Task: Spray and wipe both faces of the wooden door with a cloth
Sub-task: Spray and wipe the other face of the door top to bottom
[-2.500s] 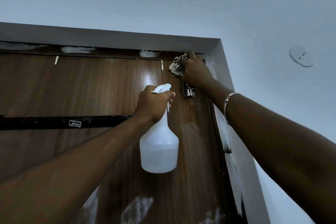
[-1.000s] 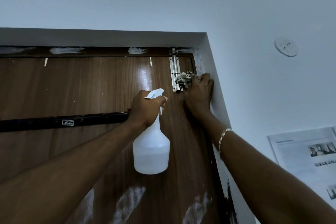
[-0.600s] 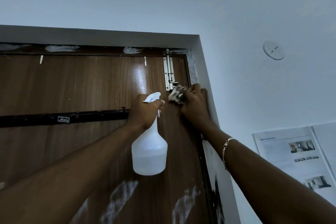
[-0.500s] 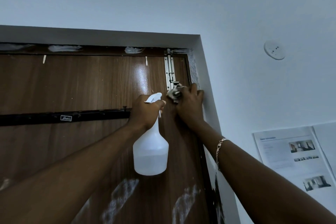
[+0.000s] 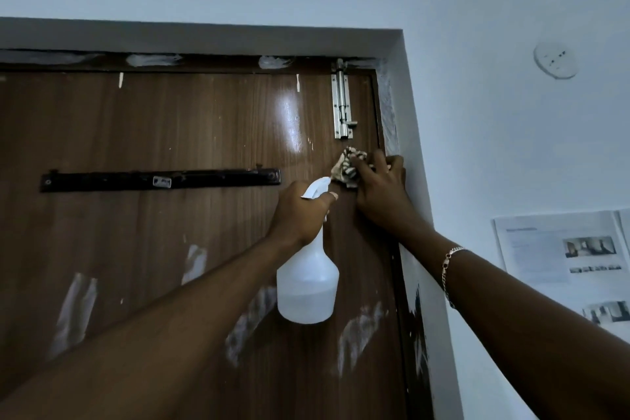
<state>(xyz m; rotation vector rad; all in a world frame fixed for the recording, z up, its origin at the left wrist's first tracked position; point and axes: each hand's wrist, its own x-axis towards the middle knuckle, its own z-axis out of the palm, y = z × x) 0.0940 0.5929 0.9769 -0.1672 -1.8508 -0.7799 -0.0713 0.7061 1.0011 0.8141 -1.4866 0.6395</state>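
Nearest the camera, both forearms reach up toward the wooden door (image 5: pixel 170 126); a chain bracelet (image 5: pixel 448 266) sits on the right wrist, below and to the right of the metal slide bolt (image 5: pixel 342 102). The left hand (image 5: pixel 300 211), below and slightly left of the bolt, has its fingers wrapped round the neck and trigger head of a white spray bottle (image 5: pixel 306 286), which hangs upright beneath the hand, in front of the door face, with liquid visible in its lower part. The right hand (image 5: pixel 378 191), just below and right of the bolt, has its fingers bent over a bunched patterned cloth (image 5: pixel 347 167) and holds it against the door; the cloth lies directly under the bolt's lower end, apart from it. White smears (image 5: pixel 252 320) mark the door face well below the bolt. A black horizontal bar (image 5: pixel 160 179) is fixed to the door to the left of the bolt and lower. The door frame (image 5: pixel 405 112) runs just right of the bolt. On the wall further right are a round white fitting (image 5: pixel 555 60), higher than the bolt, and printed sheets (image 5: pixel 559 249), lower.
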